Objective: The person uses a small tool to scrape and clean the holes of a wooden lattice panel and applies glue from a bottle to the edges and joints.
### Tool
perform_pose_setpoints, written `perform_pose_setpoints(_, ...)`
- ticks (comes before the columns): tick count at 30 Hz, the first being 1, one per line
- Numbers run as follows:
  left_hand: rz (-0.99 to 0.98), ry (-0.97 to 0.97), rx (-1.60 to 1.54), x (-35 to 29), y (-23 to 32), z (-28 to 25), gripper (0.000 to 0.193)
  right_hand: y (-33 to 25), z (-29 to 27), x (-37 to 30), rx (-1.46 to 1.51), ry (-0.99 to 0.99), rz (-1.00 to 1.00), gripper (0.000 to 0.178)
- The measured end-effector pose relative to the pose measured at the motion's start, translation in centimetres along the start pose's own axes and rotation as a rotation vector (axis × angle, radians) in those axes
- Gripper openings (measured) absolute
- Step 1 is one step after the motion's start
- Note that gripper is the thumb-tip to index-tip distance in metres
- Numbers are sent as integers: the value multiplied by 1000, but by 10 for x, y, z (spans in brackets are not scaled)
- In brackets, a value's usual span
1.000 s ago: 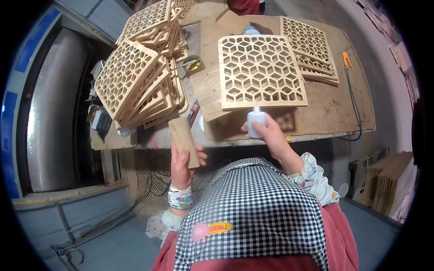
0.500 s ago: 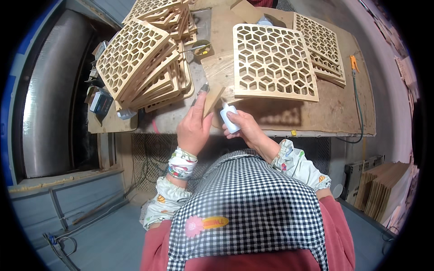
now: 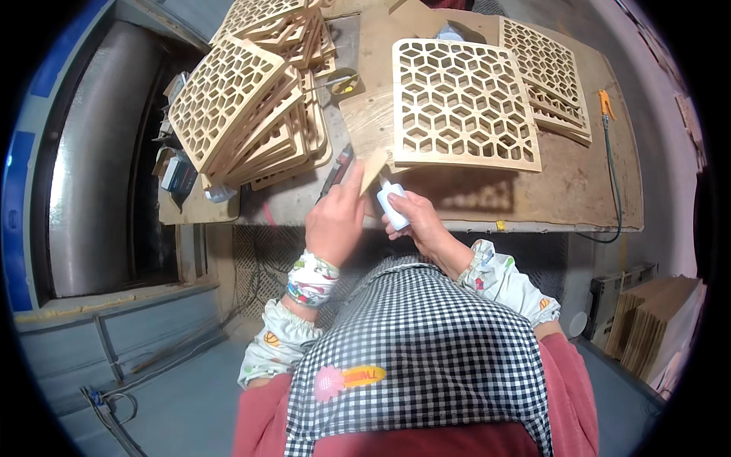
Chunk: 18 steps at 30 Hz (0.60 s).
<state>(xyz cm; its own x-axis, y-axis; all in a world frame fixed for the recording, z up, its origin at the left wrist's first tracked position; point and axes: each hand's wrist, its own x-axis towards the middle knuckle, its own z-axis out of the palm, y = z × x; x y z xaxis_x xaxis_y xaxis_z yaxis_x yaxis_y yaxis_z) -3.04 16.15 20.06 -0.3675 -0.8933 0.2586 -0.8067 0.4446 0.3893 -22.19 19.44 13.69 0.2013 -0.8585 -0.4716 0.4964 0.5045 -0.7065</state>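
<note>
My left hand grips a small flat wooden piece, which is tilted up past the fingers. Close beside it, my right hand is wrapped around a small white squeeze bottle. The bottle's narrow tip points up at the wooden piece; I cannot tell whether they touch. A dark, slim tool, perhaps a utility knife, lies on the table just left of my left fingers. Beyond my right hand rests a pale wooden lattice panel with a pattern of cut-out holes.
Stacked lattice panels lean untidily at the left, with more lattice panels at the back right. A small bowl stands between. An orange air gun with a hose lies near the right edge of the worktable.
My left index finger has come off the dark tool, which now shows more fully. The whole view has shifted slightly. Bottle and wooden piece stay close together.
</note>
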Motion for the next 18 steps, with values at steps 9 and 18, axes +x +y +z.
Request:
perform_pose_setpoints(9, -3, -119, 211, 6, 20, -8, 72, -1, -6, 1, 8, 2, 17, 33)
perform_pose_setpoints(18, 38, -32, 260, 12, 22, -11, 75, 5, -16, 9, 272, -53, 131, 32)
